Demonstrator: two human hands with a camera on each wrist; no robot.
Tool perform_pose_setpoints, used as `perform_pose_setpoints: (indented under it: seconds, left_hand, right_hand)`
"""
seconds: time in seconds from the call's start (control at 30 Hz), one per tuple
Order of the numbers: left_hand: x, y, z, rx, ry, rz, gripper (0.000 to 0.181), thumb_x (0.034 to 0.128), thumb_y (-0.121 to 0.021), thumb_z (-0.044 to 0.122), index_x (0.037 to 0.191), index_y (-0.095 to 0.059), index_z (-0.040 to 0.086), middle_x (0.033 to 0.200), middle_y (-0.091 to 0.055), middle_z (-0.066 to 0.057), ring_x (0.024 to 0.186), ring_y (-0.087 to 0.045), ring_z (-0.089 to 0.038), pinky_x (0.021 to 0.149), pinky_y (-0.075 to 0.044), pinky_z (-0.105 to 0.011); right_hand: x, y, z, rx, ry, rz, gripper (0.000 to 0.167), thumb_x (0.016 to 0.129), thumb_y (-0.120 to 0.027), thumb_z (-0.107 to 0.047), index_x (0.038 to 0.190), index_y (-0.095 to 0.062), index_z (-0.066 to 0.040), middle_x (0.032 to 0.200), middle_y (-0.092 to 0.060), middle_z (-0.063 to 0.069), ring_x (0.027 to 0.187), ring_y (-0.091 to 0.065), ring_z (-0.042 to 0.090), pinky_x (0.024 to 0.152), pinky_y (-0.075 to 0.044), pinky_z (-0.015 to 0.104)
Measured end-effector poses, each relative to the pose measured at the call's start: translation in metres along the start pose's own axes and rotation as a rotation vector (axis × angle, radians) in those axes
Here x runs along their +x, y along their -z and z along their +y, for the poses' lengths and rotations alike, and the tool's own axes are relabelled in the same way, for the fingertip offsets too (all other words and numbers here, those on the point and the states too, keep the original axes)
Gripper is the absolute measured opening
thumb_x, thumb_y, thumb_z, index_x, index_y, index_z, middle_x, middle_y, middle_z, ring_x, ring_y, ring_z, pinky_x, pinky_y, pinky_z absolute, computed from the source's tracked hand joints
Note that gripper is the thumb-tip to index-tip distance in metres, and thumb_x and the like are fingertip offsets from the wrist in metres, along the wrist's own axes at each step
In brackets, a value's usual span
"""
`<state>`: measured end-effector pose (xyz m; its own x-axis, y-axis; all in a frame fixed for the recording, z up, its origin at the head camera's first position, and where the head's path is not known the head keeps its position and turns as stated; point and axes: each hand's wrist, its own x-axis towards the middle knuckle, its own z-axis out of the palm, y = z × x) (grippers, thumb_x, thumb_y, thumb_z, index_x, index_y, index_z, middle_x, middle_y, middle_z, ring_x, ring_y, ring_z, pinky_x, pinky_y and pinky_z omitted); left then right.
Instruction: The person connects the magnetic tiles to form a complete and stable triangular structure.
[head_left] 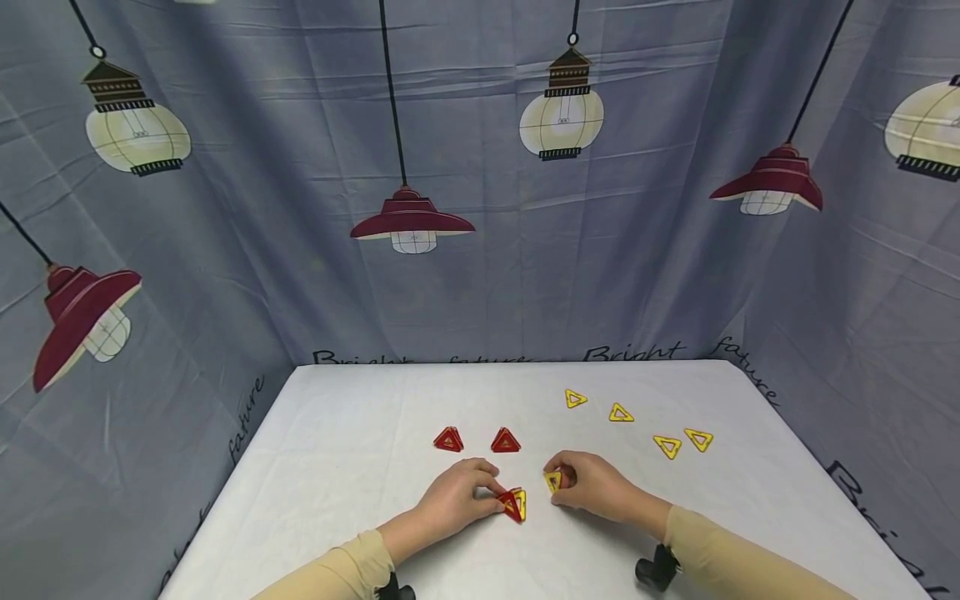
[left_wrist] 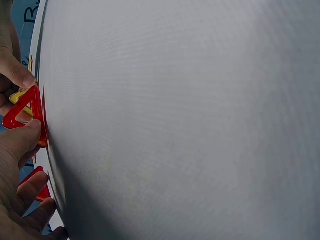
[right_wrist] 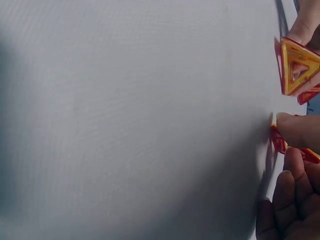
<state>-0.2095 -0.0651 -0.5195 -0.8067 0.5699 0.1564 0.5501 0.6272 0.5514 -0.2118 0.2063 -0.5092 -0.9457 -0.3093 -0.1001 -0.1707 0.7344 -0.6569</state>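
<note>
On the table my left hand (head_left: pixel 453 500) pinches a joined red and yellow triangle piece (head_left: pixel 513 508) between thumb and fingers. The left wrist view shows the left thumb pressing the red triangle frame (left_wrist: pixel 36 107). To its right, my right hand (head_left: pixel 600 487) grips a yellow triangle (head_left: pixel 553 474), with some red behind it at the fingers. A small gap separates the two held pieces in the head view. The right wrist view has the right hand (right_wrist: pixel 300 190) pinching red edges below the yellow side (right_wrist: pixel 286 70) of the left hand's piece; its fingers partly hide what it holds.
Two red triangular pieces, one at left (head_left: pixel 448 439) and one beside it (head_left: pixel 506 440), sit beyond my left hand. Several yellow triangles, among them one near the back (head_left: pixel 569 402) and one farther right (head_left: pixel 699 432), lie beyond my right hand. A patterned curtain surrounds the white table (head_left: pixel 360 417).
</note>
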Motion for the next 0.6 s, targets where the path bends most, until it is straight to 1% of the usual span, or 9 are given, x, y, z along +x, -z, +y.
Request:
perform_pose_setpoints:
  seconds: [0.23, 0.4, 0.6]
  left_hand:
    - [0.0, -0.001, 0.0, 0.005, 0.0, 0.005, 0.014, 0.0885, -0.082, 0.031, 0.099, -0.082, 0.021, 0.123, -0.068, 0.002, 0.117, -0.061, -0.015, 0.1, -0.049, -0.036]
    - [0.0, -0.001, 0.0, 0.003, 0.001, 0.003, 0.015, 0.0886, -0.082, 0.031, 0.099, -0.082, 0.021, 0.122, -0.068, 0.002, 0.116, -0.061, -0.014, 0.1, -0.048, -0.036]
    - [0.001, 0.0, 0.0, 0.012, 0.001, -0.003, 0.015, 0.0886, -0.082, 0.031, 0.099, -0.082, 0.02, 0.122, -0.068, 0.002, 0.117, -0.061, -0.016, 0.101, -0.048, -0.036]
  right_hand:
    - [0.001, -0.002, -0.003, 0.025, 0.043, -0.027, 0.036, 0.08, -0.088, -0.014, 0.111, -0.07, -0.015, 0.082, -0.056, -0.002, 0.075, -0.052, 0.015, 0.06, -0.042, 0.027]
    - [0.0, -0.006, -0.004, 0.037, 0.067, -0.049, 0.036, 0.08, -0.088, -0.016, 0.111, -0.069, -0.015, 0.082, -0.055, -0.003, 0.074, -0.052, 0.014, 0.059, -0.042, 0.027]
    - [-0.005, -0.009, -0.011, 0.05, 0.064, -0.063, 0.035, 0.08, -0.089, -0.016, 0.11, -0.069, -0.014, 0.081, -0.056, -0.003, 0.073, -0.052, 0.014, 0.059, -0.042, 0.026]
